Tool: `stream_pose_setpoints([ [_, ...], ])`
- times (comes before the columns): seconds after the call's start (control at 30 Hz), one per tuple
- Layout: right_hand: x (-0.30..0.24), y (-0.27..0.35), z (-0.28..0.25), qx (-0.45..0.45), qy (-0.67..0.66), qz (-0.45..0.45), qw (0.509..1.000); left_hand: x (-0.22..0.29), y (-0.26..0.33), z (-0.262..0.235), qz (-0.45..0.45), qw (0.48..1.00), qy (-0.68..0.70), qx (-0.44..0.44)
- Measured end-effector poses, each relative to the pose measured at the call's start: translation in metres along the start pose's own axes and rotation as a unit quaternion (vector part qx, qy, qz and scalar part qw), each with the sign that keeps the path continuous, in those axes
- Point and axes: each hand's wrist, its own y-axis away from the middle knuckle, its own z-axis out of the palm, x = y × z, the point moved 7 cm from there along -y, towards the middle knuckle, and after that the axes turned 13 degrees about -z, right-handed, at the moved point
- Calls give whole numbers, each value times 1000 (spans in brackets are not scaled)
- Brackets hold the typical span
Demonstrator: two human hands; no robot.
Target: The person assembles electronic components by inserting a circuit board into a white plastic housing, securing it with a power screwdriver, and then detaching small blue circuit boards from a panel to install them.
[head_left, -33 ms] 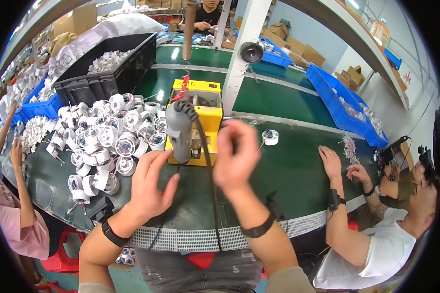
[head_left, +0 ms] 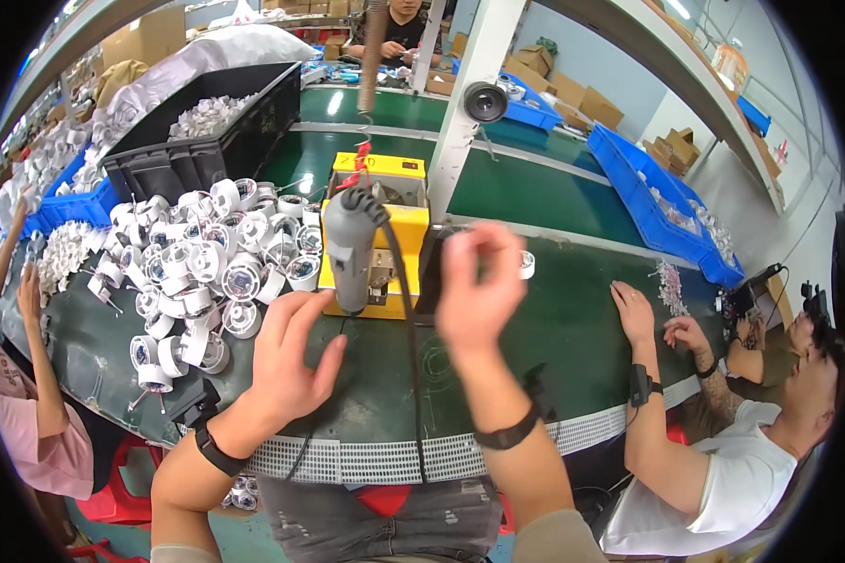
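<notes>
Far left: blue plastic bins (head_left: 70, 202) and a black plastic crate (head_left: 207, 150) heaped with small white parts stand at the edge of the green work table (head_left: 554, 319).
Pile: a heap of white round plastic housings with metal clips (head_left: 207, 272) lies left of centre; as a judgement, these still wait to be worked, and no finished batch can be told apart.
Left hand (head_left: 286, 361): open, fingers spread, resting just below the grey electric screwdriver (head_left: 349, 249), near it but gripping nothing.
Centre: the screwdriver hangs upright, its black cable (head_left: 406, 310) trailing toward the person, in front of a yellow box-shaped fixture (head_left: 380, 235).
Right hand (head_left: 479, 286): raised and blurred, fingers curled; whether it pinches anything cannot be told.
Beside it: one white round housing (head_left: 527, 265) lies alone on the table.
Right: long blue trays (head_left: 667, 202) with small parts; brown cardboard boxes (head_left: 573, 94) behind.
Labels: a red handwritten mark on the fixture's top.
</notes>
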Motion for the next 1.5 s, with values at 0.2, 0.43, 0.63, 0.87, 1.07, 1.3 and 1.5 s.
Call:
stream_pose_setpoints([
  [0.2,143,-12,-99,-177,379,166,893,14,0,4,42,998,27,-28],
  [0.43,146,9,-95,-256,297,155,907,19,17,29,115,963,76,-233],
  [0.63,41,10,-28,-207,-123,164,957,19,12,30,59,968,93,-224],
  [0.87,-40,76,18,-289,-299,241,877,26,13,10,85,993,64,-58],
  [1.07,-43,96,29,-347,-281,231,865,24,15,11,133,985,81,-72],
  [1.3,-42,76,20,-345,-208,101,910,21,6,5,52,972,186,-131],
  [1.5,-50,63,14,-317,-183,62,929,13,9,8,27,953,241,-180],
])
